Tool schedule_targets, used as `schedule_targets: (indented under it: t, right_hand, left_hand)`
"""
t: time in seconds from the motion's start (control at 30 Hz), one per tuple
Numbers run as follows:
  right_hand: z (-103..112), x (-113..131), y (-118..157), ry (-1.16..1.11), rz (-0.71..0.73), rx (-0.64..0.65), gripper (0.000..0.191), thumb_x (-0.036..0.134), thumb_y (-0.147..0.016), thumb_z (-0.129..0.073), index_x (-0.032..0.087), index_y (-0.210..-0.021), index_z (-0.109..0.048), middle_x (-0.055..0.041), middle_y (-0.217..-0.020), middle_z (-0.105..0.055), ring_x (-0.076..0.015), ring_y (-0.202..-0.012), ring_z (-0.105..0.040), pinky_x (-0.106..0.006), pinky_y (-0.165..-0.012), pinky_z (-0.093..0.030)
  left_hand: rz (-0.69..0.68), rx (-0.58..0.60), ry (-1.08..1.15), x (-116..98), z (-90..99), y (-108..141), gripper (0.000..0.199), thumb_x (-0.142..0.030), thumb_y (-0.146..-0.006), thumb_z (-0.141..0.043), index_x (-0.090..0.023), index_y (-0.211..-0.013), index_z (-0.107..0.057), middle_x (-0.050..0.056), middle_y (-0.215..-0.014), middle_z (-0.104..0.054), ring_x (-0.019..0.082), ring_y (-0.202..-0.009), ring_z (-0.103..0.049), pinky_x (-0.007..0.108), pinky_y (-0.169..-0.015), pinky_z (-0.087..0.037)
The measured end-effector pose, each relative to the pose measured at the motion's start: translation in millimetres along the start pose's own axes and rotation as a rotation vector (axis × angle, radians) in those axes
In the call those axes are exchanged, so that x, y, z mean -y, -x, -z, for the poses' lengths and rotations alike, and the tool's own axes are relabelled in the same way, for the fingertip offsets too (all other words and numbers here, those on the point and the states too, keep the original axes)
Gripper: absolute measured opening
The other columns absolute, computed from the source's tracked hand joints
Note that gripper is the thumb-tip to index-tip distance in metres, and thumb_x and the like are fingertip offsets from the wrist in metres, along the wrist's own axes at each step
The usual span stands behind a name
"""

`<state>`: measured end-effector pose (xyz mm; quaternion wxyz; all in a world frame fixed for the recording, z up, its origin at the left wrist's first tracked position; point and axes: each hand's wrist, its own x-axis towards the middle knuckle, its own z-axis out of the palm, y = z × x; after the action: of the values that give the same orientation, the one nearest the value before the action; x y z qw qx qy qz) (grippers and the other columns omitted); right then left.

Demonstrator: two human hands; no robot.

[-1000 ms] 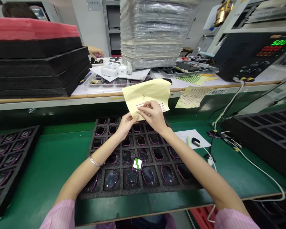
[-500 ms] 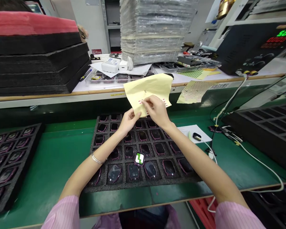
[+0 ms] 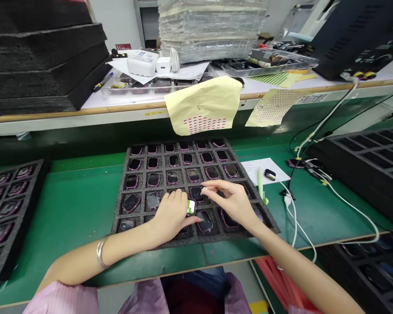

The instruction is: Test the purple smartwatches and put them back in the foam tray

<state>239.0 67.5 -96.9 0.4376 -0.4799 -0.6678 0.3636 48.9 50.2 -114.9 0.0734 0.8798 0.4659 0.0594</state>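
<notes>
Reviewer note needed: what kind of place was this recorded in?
Probably an electronics assembly or testing bench. The foam tray holds rows of watch-like devices, the left hand is at one with a lit screen, and a stack of clear plastic trays stands on the shelf behind.

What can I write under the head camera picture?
Left hand holds a glowing screen, right hand pinches a tiny white bit, above a dark foam tray.

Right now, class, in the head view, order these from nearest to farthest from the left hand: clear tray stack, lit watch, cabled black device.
1. Lit watch: in the left hand's grip.
2. Cabled black device: right side.
3. Clear tray stack: up at the back.
</notes>
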Motion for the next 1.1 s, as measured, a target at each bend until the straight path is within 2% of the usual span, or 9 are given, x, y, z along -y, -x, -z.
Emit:
schedule_targets:
  t: [0.1,0.17,0.3,0.47,0.7,0.83,0.93,1.1]
  right_hand:
    - [-3,-1,-1,-0.051,-0.055,-0.002,0.032,0.037,-0.078,-0.071,0.017,-0.102,-0.067,-0.0038,-0.075,-0.071,-0.0225,-0.072,-0.066,-0.035,-0.07,-0.052]
    - [-5,0,-1,-0.065,-0.061,-0.004,0.026,0.037,-0.077,-0.072,0.017,-0.093,-0.069,-0.0045,-0.076,-0.071,-0.0223,-0.072,-0.067,-0.034,-0.069,-0.052]
    - [-10,1,3,-0.069,-0.05,0.0,0.021,0.038,-0.078,-0.072,0.017,-0.076,-0.07,-0.005,-0.075,-0.071,-0.022,-0.07,-0.066,-0.033,-0.066,-0.052]
    - [-16,5,10,-0.101,-0.065,0.027,0.022,0.039,-0.08,-0.069,0.018,-0.075,-0.07,-0.0046,-0.073,-0.07,-0.0219,-0.068,-0.065,-0.034,-0.066,-0.052]
    - [-22,8,10,-0.205,-0.038,-0.001,0.024,0.041,-0.079,-0.071,0.018,-0.073,-0.068,-0.0089,-0.087,-0.069,-0.0245,-0.084,-0.064,-0.036,-0.073,-0.053]
    - [-25,11,12,-0.241,-0.074,0.017,0.023,0.04,-0.078,-0.072,0.018,-0.072,-0.069,-0.0102,-0.095,-0.068,-0.0247,-0.089,-0.064,-0.035,-0.075,-0.054]
    - [-28,12,13,-0.282,-0.113,0.035,0.02,0.037,-0.077,-0.073,0.018,-0.072,-0.07,-0.0101,-0.097,-0.066,-0.0241,-0.09,-0.064,-0.034,-0.075,-0.054]
    - [-36,10,12,-0.346,-0.162,0.042,0.019,0.037,-0.075,-0.075,0.018,-0.072,-0.07,-0.009,-0.098,-0.065,-0.0236,-0.091,-0.063,-0.033,-0.075,-0.056]
  left_hand:
    - [0.013,-0.011,0.052,4,-2.9,-3,0.031,-0.039,-0.083,-0.06,-0.011,-0.093,-0.052,0.012,-0.092,-0.057,0.03,-0.086,-0.057,0.043,-0.075,-0.048]
    - [0.004,-0.036,0.169,10,-4.4,-2,0.027,-0.03,-0.081,-0.06,-0.013,-0.101,-0.05,0.011,-0.098,-0.056,0.029,-0.093,-0.057,0.042,-0.079,-0.048]
    - [-0.045,-0.095,0.46,20,-6.6,3,0.039,-0.021,-0.083,-0.054,-0.019,-0.12,-0.041,0.01,-0.113,-0.053,0.025,-0.101,-0.057,0.038,-0.083,-0.049]
    - [-0.015,-0.13,0.683,19,-6.0,4,0.042,-0.02,-0.082,-0.054,-0.022,-0.12,-0.039,0.007,-0.11,-0.058,0.022,-0.095,-0.06,0.034,-0.08,-0.048]
    - [-0.024,-0.16,0.756,16,-6.7,5,0.039,-0.021,-0.082,-0.054,-0.022,-0.119,-0.041,0.007,-0.109,-0.061,0.021,-0.092,-0.062,0.032,-0.079,-0.048]
    - [-0.018,-0.149,0.765,15,-10.2,8,0.04,-0.022,-0.082,-0.055,-0.021,-0.12,-0.039,0.009,-0.109,-0.061,0.02,-0.088,-0.062,0.031,-0.074,-0.049]
    - [-0.007,-0.162,0.798,14,-11.4,8,0.041,-0.024,-0.083,-0.055,-0.021,-0.121,-0.038,0.009,-0.111,-0.06,0.02,-0.091,-0.062,0.031,-0.075,-0.05]
    - [0.053,-0.152,0.825,13,-13.4,8,0.067,-0.021,-0.081,-0.057,-0.022,-0.136,-0.019,0.011,-0.114,-0.057,0.023,-0.098,-0.062,0.036,-0.082,-0.05]
